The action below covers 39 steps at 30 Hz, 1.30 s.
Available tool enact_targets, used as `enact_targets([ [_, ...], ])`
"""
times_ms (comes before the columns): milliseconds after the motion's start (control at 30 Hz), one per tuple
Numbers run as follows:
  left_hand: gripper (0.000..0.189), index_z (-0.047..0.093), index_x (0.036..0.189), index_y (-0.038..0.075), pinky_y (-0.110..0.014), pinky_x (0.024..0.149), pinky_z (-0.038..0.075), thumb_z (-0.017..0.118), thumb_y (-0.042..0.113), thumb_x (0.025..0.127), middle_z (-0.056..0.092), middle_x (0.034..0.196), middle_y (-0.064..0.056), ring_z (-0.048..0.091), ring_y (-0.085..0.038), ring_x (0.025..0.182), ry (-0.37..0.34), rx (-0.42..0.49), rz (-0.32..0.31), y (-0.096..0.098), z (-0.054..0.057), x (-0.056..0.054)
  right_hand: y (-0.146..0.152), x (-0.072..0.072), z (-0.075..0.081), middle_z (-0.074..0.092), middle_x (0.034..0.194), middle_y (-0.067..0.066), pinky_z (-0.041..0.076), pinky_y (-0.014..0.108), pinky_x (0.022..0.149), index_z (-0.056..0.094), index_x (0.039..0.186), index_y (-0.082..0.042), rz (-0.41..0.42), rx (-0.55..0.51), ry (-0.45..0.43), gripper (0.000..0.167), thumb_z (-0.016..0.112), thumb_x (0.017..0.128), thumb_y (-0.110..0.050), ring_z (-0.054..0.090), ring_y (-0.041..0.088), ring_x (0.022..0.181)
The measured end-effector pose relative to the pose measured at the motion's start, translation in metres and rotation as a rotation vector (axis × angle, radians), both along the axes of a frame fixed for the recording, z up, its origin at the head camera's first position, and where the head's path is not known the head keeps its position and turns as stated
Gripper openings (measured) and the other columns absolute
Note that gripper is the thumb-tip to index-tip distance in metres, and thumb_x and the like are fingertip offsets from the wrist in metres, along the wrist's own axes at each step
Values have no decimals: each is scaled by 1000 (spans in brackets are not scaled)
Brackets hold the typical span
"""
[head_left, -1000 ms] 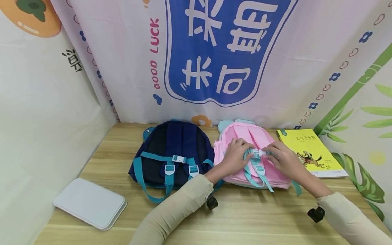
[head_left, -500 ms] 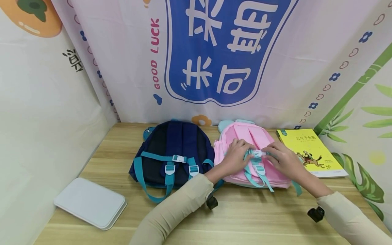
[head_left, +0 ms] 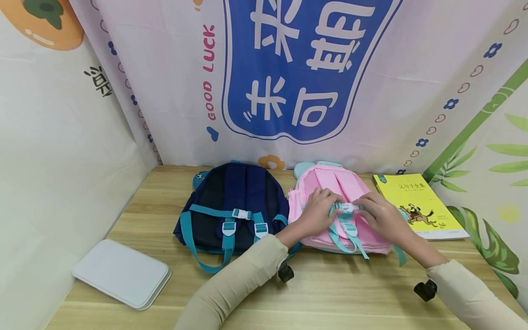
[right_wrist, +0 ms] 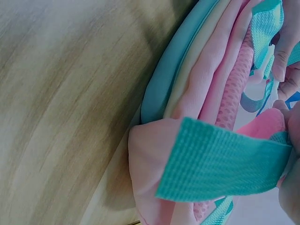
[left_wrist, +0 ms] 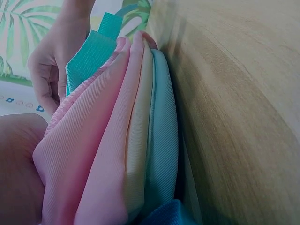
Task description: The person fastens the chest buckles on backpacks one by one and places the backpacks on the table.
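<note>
A pink backpack (head_left: 317, 238) lies on the wooden table with its shoulder straps facing up. Across those straps runs a teal webbing strap with a white plastic buckle (head_left: 348, 207). My left hand (head_left: 316, 208) pinches the buckle's left end and the teal webbing there. From the other side my right hand (head_left: 383, 215) pinches the right end between thumb and fingers. The two buckle parts look joined in the head view. In the right wrist view a wide teal strap (right_wrist: 225, 161) leads to my right fingers. The pack's side hides the buckle in the left wrist view.
A navy backpack (head_left: 208, 192) with teal straps lies left of the pink one. On the right is a yellow book (head_left: 418, 201); at the front left, a closed white case (head_left: 119, 272). A printed cloth (head_left: 177, 101) hangs behind the table (head_left: 330, 298).
The two white buckle parts have come closer together, with the right part shifting slightly left between my fingers. My arms and the backpacks have hardly moved.
</note>
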State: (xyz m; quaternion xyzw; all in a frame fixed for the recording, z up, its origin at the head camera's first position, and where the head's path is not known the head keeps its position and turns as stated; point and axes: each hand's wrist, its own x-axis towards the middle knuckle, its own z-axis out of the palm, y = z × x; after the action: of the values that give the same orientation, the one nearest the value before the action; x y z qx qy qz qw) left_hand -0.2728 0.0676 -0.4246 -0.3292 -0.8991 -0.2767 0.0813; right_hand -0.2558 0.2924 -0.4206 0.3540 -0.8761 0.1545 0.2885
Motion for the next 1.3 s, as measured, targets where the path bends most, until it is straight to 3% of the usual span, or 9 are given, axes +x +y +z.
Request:
enact_targets([
  [67,26,68,126,16,-28,94,38,62,26,103,64,120,-1,47,-17,105,4,1,-7,0,0,0,0,0,0,67,98,7,48,14,86,74,100,-3,-2,-10,-12,32,86,72,7,65,22,92],
  [133,26,68,126,16,-29,94,38,62,26,103,64,120,-1,47,-17,106,6,1,-14,0,0,0,-1,1,-1,67,99,7,49,15,86,74,100,-3,-4,-11,-14,33,85,72,8,65,22,93],
  [300,27,67,126,18,-29,96,39,63,28,102,63,119,1,47,-16,108,21,-18,-9,1,-1,0,-2,1,0,68,100,9,56,37,79,73,102,-2,2,16,8,33,84,73,9,66,25,93],
  [433,27,68,124,19,-30,96,39,66,32,100,63,116,3,48,-15,107,41,-29,7,1,-2,0,-3,0,1,67,99,12,58,43,76,72,102,-1,13,40,36,32,84,74,8,67,27,91],
  [900,26,67,121,25,-34,100,39,64,40,100,60,117,4,47,-15,107,117,-132,65,4,-6,-1,-2,-1,-2,68,98,14,57,45,76,71,103,1,40,93,97,33,85,73,2,66,30,89],
  [1300,27,68,122,24,-35,102,38,64,41,100,62,112,5,49,-15,108,117,-143,50,3,-4,1,-3,0,-3,68,98,13,56,44,78,71,102,0,42,88,91,31,84,74,4,65,30,91],
])
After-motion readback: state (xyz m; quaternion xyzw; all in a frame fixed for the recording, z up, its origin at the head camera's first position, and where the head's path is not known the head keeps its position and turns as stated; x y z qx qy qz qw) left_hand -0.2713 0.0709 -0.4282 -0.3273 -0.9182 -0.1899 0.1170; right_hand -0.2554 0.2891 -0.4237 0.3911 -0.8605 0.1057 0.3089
